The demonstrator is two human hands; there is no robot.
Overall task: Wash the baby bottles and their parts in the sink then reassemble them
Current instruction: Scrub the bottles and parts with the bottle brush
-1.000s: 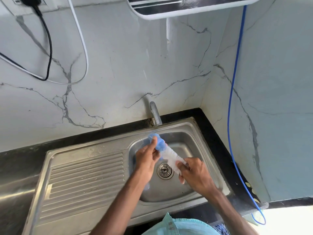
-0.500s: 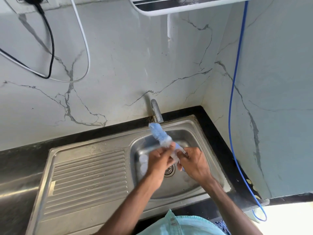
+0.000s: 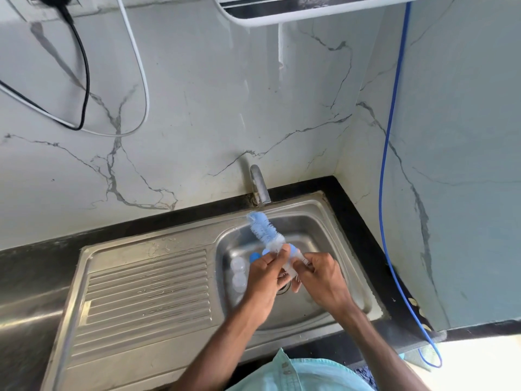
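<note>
Over the steel sink basin (image 3: pixel 353 266) slants a bottle brush (image 3: pixel 263 227) with blue and white bristles, its tip toward the faucet (image 3: pixel 259 184). My right hand (image 3: pixel 321 280) grips the brush's handle end. My left hand (image 3: pixel 265 275) pinches a small translucent part (image 3: pixel 289 268) sitting on the brush's shaft between the two hands; what part it is I cannot tell. Clear bottle pieces (image 3: pixel 239 273) lie in the basin's left side, with a blue piece (image 3: pixel 254 257) just beyond my left hand. The drain is mostly hidden by my hands.
A ribbed steel drainboard (image 3: pixel 146 292) stretches left of the basin. A black counter edge (image 3: pixel 363 235) borders the sink at the back and right. A blue hose (image 3: pixel 386 165) hangs down the right wall. Black and white cables (image 3: pixel 84 88) loop on the marble wall.
My left hand slid from the blue brush head down the shaft toward my right hand. The blue bristles now stick out bare past the left hand, and clear pieces in the basin show.
</note>
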